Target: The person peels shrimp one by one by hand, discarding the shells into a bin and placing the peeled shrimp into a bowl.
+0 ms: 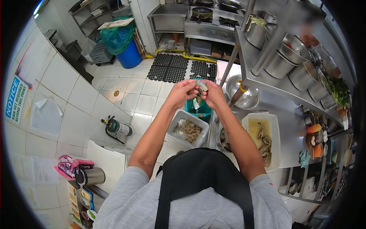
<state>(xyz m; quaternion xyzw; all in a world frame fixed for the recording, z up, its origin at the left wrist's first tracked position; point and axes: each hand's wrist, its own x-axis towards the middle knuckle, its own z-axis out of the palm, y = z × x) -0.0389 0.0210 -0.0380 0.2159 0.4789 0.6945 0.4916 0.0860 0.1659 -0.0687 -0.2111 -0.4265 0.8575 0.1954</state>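
Between the fingertips of both hands is a small greyish shrimp [201, 84], held up in front of me. My left hand [182, 93] pinches it from one side, and my right hand [214, 95] is closed on the other. Directly beneath them stands a teal-lined bin [204, 108] with scraps in it. Nearer my body, a white tub [172, 130] contains a pile of shrimp [189, 131]. To the right, a larger white container [276, 133] holds yellowish liquid and several whole shrimp [264, 143]. A metal bowl [223, 140] is partly hidden by my right forearm.
A steel counter [291, 133] runs along my right, beneath a shelf of steel pots [281, 65]. Its metal post [232, 72] rises close to my right hand. A large steel bowl [251, 100] sits beyond my forearm. Black mats [167, 68] and a blue barrel [129, 58] are ahead.
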